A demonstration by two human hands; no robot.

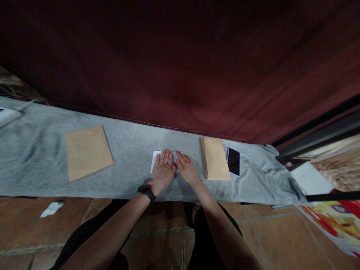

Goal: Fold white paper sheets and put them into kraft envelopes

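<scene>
A small white sheet of paper (155, 159) lies on the grey cloth between my forearms' ends, mostly covered by my hands. My left hand (164, 167) rests flat on it with the fingers stretched out, a black band round the wrist. Beside it, my right hand (185, 166) also presses flat, fingers extended over the paper's right part. To the right sits a stack of brown envelopes (217, 159). A single brown envelope (87, 153) with a faint red mark lies off to the left.
A phone (233, 162) lies right of the stack. The grey cloth (132, 150) covers a narrow table, with a dark red curtain (180, 82) behind it. A white device (8, 117) is at the far left. A colourful box (337, 225) and crumpled tissue (52, 209) are on the tiled floor.
</scene>
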